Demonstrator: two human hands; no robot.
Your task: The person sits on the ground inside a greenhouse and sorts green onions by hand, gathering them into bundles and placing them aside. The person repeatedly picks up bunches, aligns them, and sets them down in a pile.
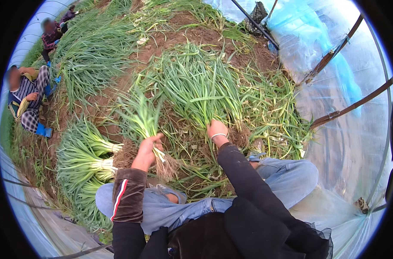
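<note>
My left hand is wrapped around a small bunch of leafy allium plants, which look like green garlic. Their leaves point away from me, and the pale stem ends and brown roots hang below my fist. To the right, my right hand grips stems at the near edge of a large loose pile of the same plants; my fingertips are hidden among the leaves. Beside my left knee lie several tied bundles with white stem bases and matted roots.
Loose leaves and trimmings cover the soil around me. A long heap of cut plants lies at the far left. Three people sit or crouch there, the nearest person wearing blue shoe covers. Plastic sheeting and poles rise at right.
</note>
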